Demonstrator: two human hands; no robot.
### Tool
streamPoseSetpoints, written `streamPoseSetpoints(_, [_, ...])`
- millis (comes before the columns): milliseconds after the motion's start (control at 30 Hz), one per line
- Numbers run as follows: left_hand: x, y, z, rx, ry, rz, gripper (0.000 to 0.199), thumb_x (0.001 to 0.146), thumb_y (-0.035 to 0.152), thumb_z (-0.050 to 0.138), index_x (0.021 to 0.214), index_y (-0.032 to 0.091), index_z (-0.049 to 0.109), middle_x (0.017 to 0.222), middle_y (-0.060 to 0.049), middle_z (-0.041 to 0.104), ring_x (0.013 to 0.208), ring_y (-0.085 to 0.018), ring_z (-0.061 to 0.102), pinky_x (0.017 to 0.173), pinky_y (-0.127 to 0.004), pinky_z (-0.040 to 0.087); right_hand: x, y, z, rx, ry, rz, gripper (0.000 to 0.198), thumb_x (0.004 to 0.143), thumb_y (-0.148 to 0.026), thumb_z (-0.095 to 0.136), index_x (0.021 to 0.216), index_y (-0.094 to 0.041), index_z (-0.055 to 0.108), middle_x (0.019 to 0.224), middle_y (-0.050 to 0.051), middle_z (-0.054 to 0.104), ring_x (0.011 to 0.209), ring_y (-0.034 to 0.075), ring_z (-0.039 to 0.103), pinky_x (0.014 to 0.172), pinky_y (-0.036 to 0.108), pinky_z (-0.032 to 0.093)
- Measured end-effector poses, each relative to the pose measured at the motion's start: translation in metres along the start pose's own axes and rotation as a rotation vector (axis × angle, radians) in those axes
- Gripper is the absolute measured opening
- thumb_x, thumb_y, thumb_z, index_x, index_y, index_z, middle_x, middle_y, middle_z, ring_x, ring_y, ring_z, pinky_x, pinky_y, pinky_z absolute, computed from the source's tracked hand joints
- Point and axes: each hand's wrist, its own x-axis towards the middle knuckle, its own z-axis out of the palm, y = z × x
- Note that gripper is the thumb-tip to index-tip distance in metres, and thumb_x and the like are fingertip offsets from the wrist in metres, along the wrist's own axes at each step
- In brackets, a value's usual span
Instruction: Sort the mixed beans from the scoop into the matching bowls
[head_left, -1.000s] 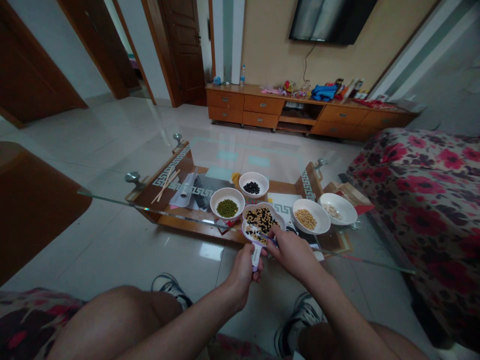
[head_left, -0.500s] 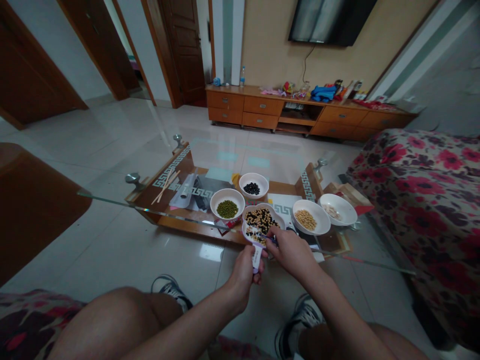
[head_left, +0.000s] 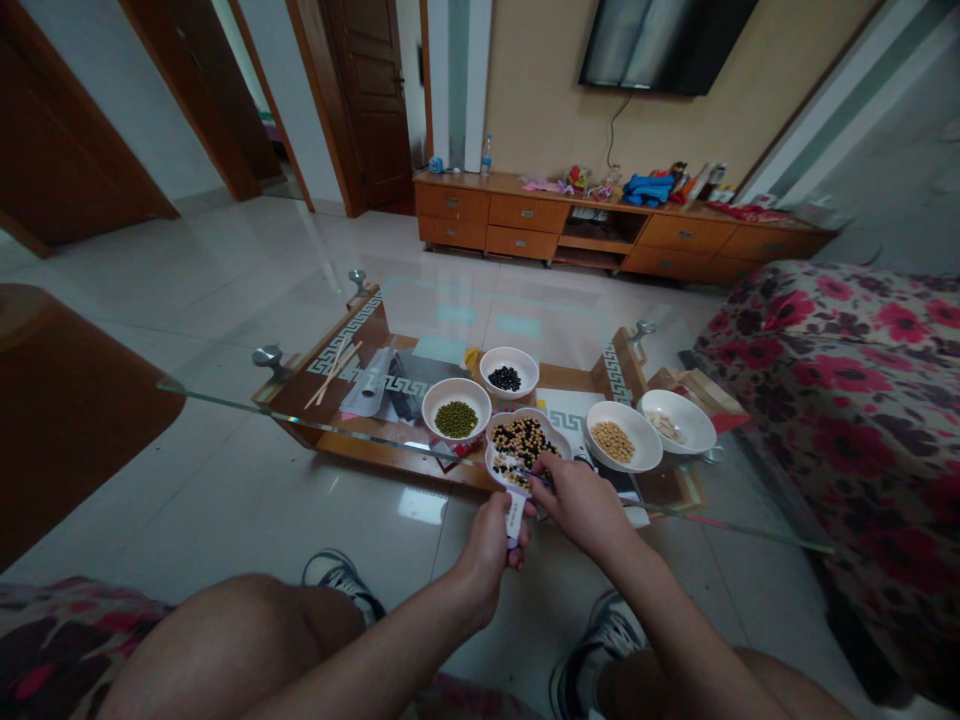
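Note:
My left hand point(head_left: 496, 545) is closed around the pale handle of a scalloped white dish with a lilac rim point(head_left: 568, 450). Mixed black and tan beans point(head_left: 525, 437) lie in the dish, which rests at the glass table's near edge. Over its lower right part, my right hand point(head_left: 574, 497) pinches a thin dark tool that looks like tweezers point(head_left: 541, 479), its tip down among the beans. Around the dish stand white bowls: one with green beans point(head_left: 456, 419), one with black beans point(head_left: 505, 378), one with yellow soybeans point(head_left: 613, 441) and one with pale pieces point(head_left: 666, 427).
Wooden chopsticks point(head_left: 332, 374) lie on the left of the glass table point(head_left: 247, 330). Papers and boxes show through the glass. A floral-covered sofa point(head_left: 847, 360) stands at the right, and a cluttered wooden cabinet point(head_left: 525, 212) lies beyond. My knees are below the near edge.
The view has shifted very slightly. Both hands stay in about the same place, with the dish held and the tweezers among the beans.

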Motion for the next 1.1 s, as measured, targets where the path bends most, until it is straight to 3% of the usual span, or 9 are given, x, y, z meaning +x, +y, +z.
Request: streamPoseSetpoints(1100, [-0.0057,0.0026,0.0002,0.01,-0.018,0.009,0.034,0.076,0.041,0.039,0.083,0.015,0.059,0.053,0.004,0.047,0.04,-0.008,0.031,0.045,-0.024,0.026,-0.0016,0.0042,0.0005,0.014,0.018,-0.04,0.02,0.091,-0.035,0.046,0.099,-0.024,0.061,0.09,0.004,0.07,0.082,0.019,0.065,0.06,0.027,0.029])
